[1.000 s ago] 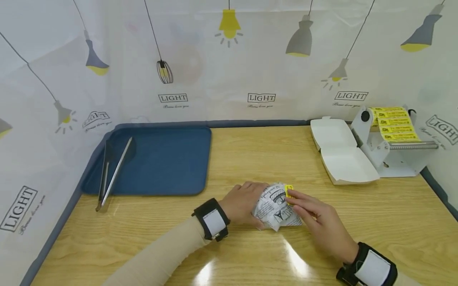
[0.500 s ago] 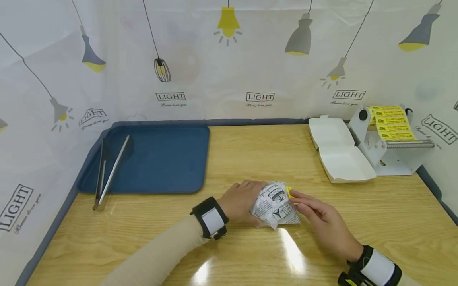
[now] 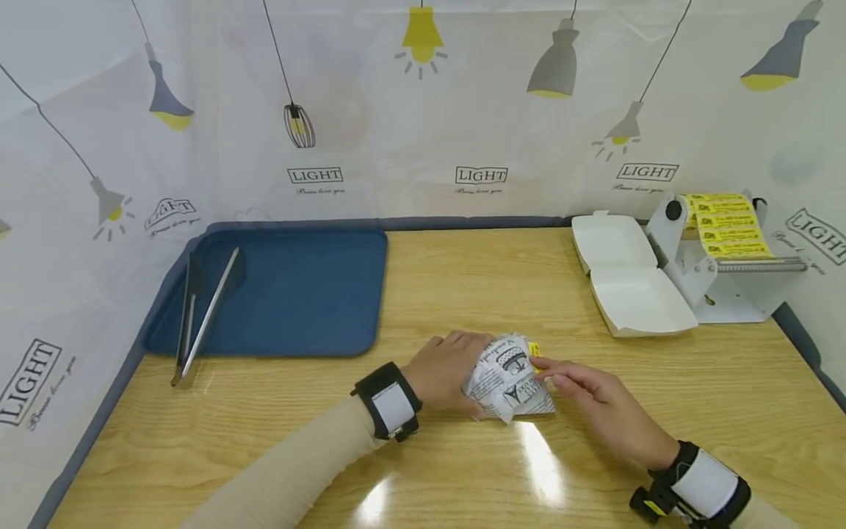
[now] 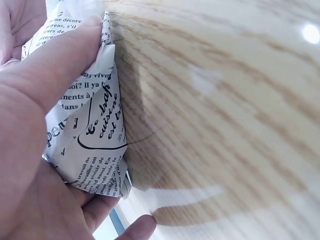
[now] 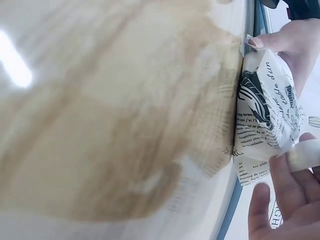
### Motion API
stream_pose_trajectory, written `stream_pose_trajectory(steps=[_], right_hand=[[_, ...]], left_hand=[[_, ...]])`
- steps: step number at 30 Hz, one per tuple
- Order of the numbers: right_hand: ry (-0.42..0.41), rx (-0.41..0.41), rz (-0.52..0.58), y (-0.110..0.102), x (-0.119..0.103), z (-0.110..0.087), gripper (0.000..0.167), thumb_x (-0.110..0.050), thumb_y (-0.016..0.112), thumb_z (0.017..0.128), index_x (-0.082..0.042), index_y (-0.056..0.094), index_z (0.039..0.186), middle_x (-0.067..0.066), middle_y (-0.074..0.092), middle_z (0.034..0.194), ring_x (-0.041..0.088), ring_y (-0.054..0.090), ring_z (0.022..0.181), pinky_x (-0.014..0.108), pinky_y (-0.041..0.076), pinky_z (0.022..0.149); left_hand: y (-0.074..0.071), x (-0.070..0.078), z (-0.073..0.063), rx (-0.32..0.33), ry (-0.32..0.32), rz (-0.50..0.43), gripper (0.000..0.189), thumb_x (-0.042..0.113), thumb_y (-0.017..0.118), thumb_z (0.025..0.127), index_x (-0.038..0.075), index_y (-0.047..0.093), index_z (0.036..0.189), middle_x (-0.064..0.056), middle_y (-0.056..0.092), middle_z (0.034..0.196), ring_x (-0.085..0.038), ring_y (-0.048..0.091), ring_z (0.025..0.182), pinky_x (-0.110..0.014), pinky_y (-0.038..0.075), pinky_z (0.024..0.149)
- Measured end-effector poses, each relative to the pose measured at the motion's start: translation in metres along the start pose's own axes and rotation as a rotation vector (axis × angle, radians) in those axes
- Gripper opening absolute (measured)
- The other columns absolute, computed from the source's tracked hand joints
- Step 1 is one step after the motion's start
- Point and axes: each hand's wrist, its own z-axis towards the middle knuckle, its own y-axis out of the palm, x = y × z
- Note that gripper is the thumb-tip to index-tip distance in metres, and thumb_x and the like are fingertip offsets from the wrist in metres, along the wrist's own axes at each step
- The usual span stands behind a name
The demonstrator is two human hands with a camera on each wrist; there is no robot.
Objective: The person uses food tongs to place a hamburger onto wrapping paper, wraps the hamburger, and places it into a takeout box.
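A parcel [image 3: 509, 378] wrapped in white paper with black newsprint-style lettering lies on the wooden table. My left hand [image 3: 449, 375] grips it from the left, with the thumb [image 4: 75, 50] along its near side and fingers round the far side. At the parcel's right upper edge is a small yellow sticker [image 3: 534, 351]. My right hand [image 3: 611, 408] reaches in from the right, its straight fingers touching the sticker against the paper. In the right wrist view the pale strip of the sticker [image 5: 306, 154] crosses the fingers, and the thumb [image 5: 259, 202] stands apart from them. What the wrapping holds is hidden.
A blue tray [image 3: 311, 294] lies at the back left, with metal tongs [image 3: 210, 316] resting across its left side. At the back right sit an opened white clamshell box [image 3: 641, 294] and a label dispenser [image 3: 734, 290] with a roll of yellow stickers. A printed curtain [image 3: 410, 125] hangs behind.
The right fingers have shifted slightly at the parcel's right edge, and the right wrist has moved a little outward. More of the sticker shows past the fingertips than half a second ago. The left hand keeps its grip.
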Motion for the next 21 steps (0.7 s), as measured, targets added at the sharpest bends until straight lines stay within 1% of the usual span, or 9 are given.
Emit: stream_pose_trajectory(steps=[2,6,11,12,14,16,18,19,21], right_hand=[[-0.006,0.005,-0.024,0.0,-0.001,0.0,0.027,-0.011,0.047,0.109,-0.018,0.072,0.114,0.008,0.06,0.143,-0.001,0.048,0.132,0.012,0.04,0.102],[-0.018,-0.021,-0.001,-0.002,0.001,-0.002,0.027,-0.009,0.046,0.109,-0.018,0.071,0.116,0.009,0.058,0.145,-0.001,0.047,0.133,0.013,0.039,0.103],[-0.014,-0.139,0.073,-0.007,0.005,-0.006,0.03,-0.008,0.049,0.107,-0.017,0.065,0.132,0.01,0.046,0.156,-0.002,0.037,0.141,0.014,0.034,0.108],[-0.005,-0.164,0.092,-0.008,0.006,-0.007,0.033,-0.008,0.048,0.108,-0.016,0.063,0.136,0.01,0.043,0.158,-0.003,0.035,0.142,0.014,0.033,0.109],[0.023,-0.181,0.108,-0.01,0.008,-0.008,0.035,-0.011,0.044,0.11,-0.016,0.06,0.141,0.01,0.042,0.159,-0.004,0.033,0.143,0.012,0.03,0.11],[0.046,-0.175,0.126,-0.01,0.009,-0.007,0.037,-0.013,0.041,0.111,-0.015,0.056,0.144,0.011,0.043,0.158,-0.004,0.035,0.142,0.012,0.03,0.109],[0.052,-0.147,0.13,-0.008,0.01,-0.005,0.037,-0.014,0.04,0.111,-0.013,0.054,0.146,0.012,0.047,0.155,-0.003,0.04,0.139,0.012,0.033,0.108],[0.046,-0.123,0.115,-0.007,0.01,-0.004,0.037,-0.013,0.043,0.11,-0.012,0.054,0.145,0.012,0.049,0.152,-0.001,0.045,0.136,0.014,0.036,0.107],[0.013,-0.077,0.06,-0.004,0.01,-0.001,0.038,-0.008,0.054,0.105,-0.01,0.056,0.143,0.011,0.055,0.147,0.0,0.051,0.13,0.018,0.044,0.102]], left_hand=[[0.0,0.0,0.0,0.002,0.002,-0.003,0.114,0.055,0.087,0.075,0.009,0.026,0.159,-0.007,0.04,0.159,-0.025,0.036,0.145,-0.045,0.037,0.114],[-0.001,0.001,0.0,0.006,0.006,-0.013,0.113,0.053,0.088,0.075,0.008,0.027,0.158,-0.007,0.041,0.159,-0.026,0.037,0.145,-0.045,0.038,0.113],[-0.001,0.0,0.0,0.013,0.012,-0.017,0.112,0.052,0.088,0.075,0.007,0.028,0.158,-0.008,0.042,0.158,-0.026,0.038,0.144,-0.045,0.038,0.113],[0.0,0.0,0.0,0.015,0.012,-0.017,0.112,0.052,0.088,0.074,0.007,0.028,0.158,-0.008,0.042,0.158,-0.026,0.038,0.144,-0.045,0.038,0.113],[0.0,0.001,0.0,0.011,0.009,-0.019,0.112,0.052,0.088,0.075,0.007,0.028,0.158,-0.008,0.041,0.158,-0.026,0.038,0.144,-0.045,0.038,0.113],[-0.001,0.001,0.0,0.008,0.006,-0.02,0.112,0.052,0.088,0.075,0.008,0.027,0.158,-0.008,0.041,0.158,-0.026,0.037,0.145,-0.045,0.038,0.113],[-0.001,0.001,0.0,0.009,0.006,-0.021,0.112,0.052,0.088,0.075,0.008,0.027,0.158,-0.008,0.041,0.158,-0.026,0.037,0.145,-0.045,0.037,0.114],[-0.002,0.001,-0.001,0.008,0.006,-0.024,0.112,0.052,0.088,0.075,0.007,0.027,0.158,-0.008,0.041,0.158,-0.026,0.037,0.145,-0.045,0.037,0.114],[-0.002,0.001,-0.001,0.013,0.009,-0.027,0.112,0.051,0.088,0.075,0.007,0.028,0.158,-0.009,0.041,0.158,-0.027,0.037,0.145,-0.045,0.037,0.114]])
